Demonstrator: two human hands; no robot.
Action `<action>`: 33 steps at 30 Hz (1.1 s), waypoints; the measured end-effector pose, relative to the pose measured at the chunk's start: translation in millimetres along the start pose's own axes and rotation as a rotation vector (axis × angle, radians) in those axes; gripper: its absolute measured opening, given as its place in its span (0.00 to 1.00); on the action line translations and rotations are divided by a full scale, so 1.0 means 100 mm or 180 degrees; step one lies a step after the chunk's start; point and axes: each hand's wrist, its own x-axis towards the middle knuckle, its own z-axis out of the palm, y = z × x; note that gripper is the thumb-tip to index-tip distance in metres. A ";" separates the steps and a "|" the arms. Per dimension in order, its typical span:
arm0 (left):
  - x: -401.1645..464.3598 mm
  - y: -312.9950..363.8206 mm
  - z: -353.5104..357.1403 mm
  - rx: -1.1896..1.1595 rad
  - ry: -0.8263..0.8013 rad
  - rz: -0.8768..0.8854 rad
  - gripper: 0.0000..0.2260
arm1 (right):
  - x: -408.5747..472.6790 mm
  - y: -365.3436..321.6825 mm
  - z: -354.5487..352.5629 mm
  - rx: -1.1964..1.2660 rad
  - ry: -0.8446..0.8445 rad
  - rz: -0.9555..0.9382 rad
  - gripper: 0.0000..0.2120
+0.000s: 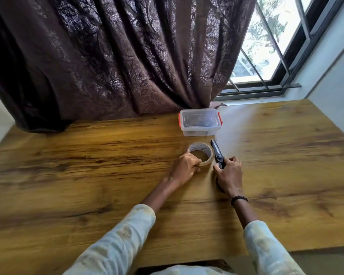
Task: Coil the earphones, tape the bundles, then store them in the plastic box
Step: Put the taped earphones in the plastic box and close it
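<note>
Tape roll (200,153) lies flat on the wooden table (87,175), the left hand (185,168) with its grip curled round the near rim. Right hand (229,175) clamps the handles of black scissors (217,153), blades pointing toward the lidded plastic box (200,122) just beyond.

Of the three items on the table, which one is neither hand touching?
The plastic box, lid on, by the curtain. The left hand holds the tape roll; the right hand holds the scissors.
</note>
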 end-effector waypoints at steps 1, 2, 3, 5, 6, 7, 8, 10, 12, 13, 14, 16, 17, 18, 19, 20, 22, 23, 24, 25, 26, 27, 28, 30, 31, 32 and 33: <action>0.00 0.00 0.00 -0.0012 0.0008 0.0000 0.10 | 0.00 -0.01 0.00 -0.0012 0.0026 0.0002 0.13; 0.00 0.01 0.00 -0.0017 0.0017 0.0000 0.10 | 0.00 -0.02 0.00 -0.0027 0.0043 0.0008 0.13; 0.00 0.01 0.00 -0.0015 0.0022 0.0003 0.10 | 0.00 -0.04 -0.01 -0.0037 0.0057 0.0021 0.13; 0.00 0.01 0.00 -0.0003 0.0009 0.0000 0.10 | 0.00 -0.06 -0.01 -0.0054 0.0081 0.0044 0.13; 0.00 0.00 0.00 0.0003 0.0015 -0.0009 0.10 | 0.00 -0.07 -0.01 -0.0071 0.0090 0.0052 0.13; 0.00 0.00 0.00 0.0006 0.0019 -0.0027 0.10 | 0.00 -0.07 0.00 -0.0085 0.0094 0.0057 0.13; 0.00 0.00 0.00 0.0008 0.0023 -0.0035 0.10 | 0.00 -0.07 0.00 -0.0087 0.0102 0.0054 0.13; 0.00 -0.01 0.00 0.0002 0.0027 -0.0033 0.10 | 0.00 -0.07 0.01 -0.0050 0.0097 0.0054 0.13; -0.01 0.00 0.00 -0.0006 0.0049 -0.0004 0.10 | 0.01 -0.08 0.01 -0.0038 0.0078 0.0023 0.14; -0.01 0.01 -0.01 -0.0008 0.0049 0.0002 0.10 | 0.01 -0.09 0.01 -0.0044 0.0063 0.0013 0.14; -0.01 0.01 -0.01 -0.0015 0.0054 0.0015 0.09 | 0.02 -0.09 0.01 -0.0054 0.0058 -0.0003 0.14; -0.01 0.01 -0.01 -0.0019 0.0051 0.0007 0.09 | 0.02 -0.09 0.02 -0.0057 0.0042 -0.0001 0.14; -0.01 0.01 -0.01 -0.0009 0.0041 0.0003 0.09 | 0.02 -0.09 0.02 -0.0054 0.0026 0.0005 0.14; -0.01 0.01 -0.01 0.0000 0.0042 0.0023 0.09 | 0.02 -0.08 0.03 -0.0063 0.0032 -0.0016 0.14; -0.01 0.00 -0.01 -0.0008 0.0024 0.0023 0.09 | 0.01 -0.08 0.03 -0.0072 0.0030 -0.0028 0.14; -0.01 -0.03 0.01 -0.0040 0.0009 0.0033 0.09 | 0.01 -0.07 0.04 -0.0079 0.0038 -0.0045 0.14; -0.01 -0.04 0.01 -0.0032 0.0017 0.0021 0.10 | 0.01 -0.08 0.04 -0.0090 0.0027 -0.0039 0.14; -0.01 -0.04 0.01 -0.0026 0.0000 0.0005 0.10 | 0.00 -0.10 0.03 -0.0089 0.0013 -0.0035 0.14; 0.00 -0.06 0.03 -0.0005 0.0007 0.0028 0.10 | 0.00 -0.10 0.04 -0.0078 0.0030 -0.0060 0.13; -0.01 -0.06 0.03 0.0016 -0.0027 0.0006 0.10 | -0.01 -0.11 0.02 -0.0076 0.0009 -0.0051 0.13; -0.01 -0.06 0.05 0.0061 -0.0028 0.0033 0.10 | -0.01 -0.10 0.03 -0.0079 0.0023 -0.0075 0.13; -0.02 -0.06 0.04 0.0104 -0.0066 0.0008 0.10 | -0.01 -0.10 0.02 -0.0099 0.0001 -0.0067 0.13; -0.01 -0.08 0.08 0.0128 -0.0087 0.0009 0.10 | 0.00 -0.08 0.03 -0.0113 -0.0010 -0.0070 0.13; -0.03 -0.08 0.08 0.0198 -0.0162 0.0044 0.12 | -0.01 -0.08 0.02 -0.0059 -0.0057 -0.0081 0.13; -0.05 -0.05 0.07 0.0201 -0.0226 0.0034 0.15 | -0.02 -0.09 0.01 -0.0042 -0.0083 -0.0071 0.13; -0.06 -0.08 0.11 0.0241 -0.0227 0.0092 0.19 | -0.02 -0.05 0.02 0.0000 -0.0046 -0.0106 0.13; -0.08 -0.04 0.07 0.0240 -0.0235 0.0051 0.22 | -0.03 -0.07 0.00 0.0032 0.0000 -0.0071 0.13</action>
